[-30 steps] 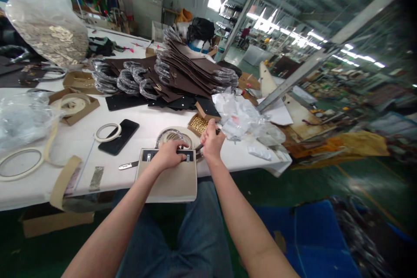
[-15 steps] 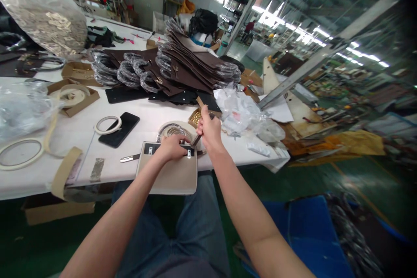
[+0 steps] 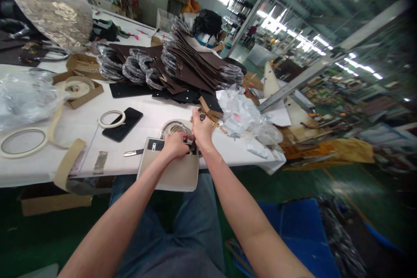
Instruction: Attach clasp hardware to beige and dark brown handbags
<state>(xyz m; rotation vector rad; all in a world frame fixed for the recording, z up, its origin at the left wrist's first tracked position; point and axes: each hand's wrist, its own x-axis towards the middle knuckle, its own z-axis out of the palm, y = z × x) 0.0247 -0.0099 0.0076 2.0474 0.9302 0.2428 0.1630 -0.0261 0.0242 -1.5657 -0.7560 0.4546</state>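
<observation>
A beige bag panel (image 3: 169, 173) with a black strip and small metal plates along its top lies at the table's front edge, partly over my lap. My left hand (image 3: 176, 145) is on its upper edge, fingers bent over the black strip. My right hand (image 3: 202, 131) is wrapped round a dark-handled hand tool (image 3: 202, 117), held upright at the strip's right end; its lower end is mostly hidden by my fingers. Behind the panel lies a handle ring in clear wrap (image 3: 167, 127). A flat metal-tipped strip (image 3: 132, 153) sticks out at the left.
Left on the table are a phone (image 3: 128, 128), a tape roll (image 3: 111, 119) and a larger tape roll (image 3: 22, 142). Brown bag pieces with wrapped handles (image 3: 192, 61) are piled behind. A small cardboard box (image 3: 210, 106) and crumpled plastic (image 3: 241, 110) sit at right.
The tool in my right hand has moved left and turned more upright, close to my left fingers. My left hand has stayed on the panel. The view has shifted slightly.
</observation>
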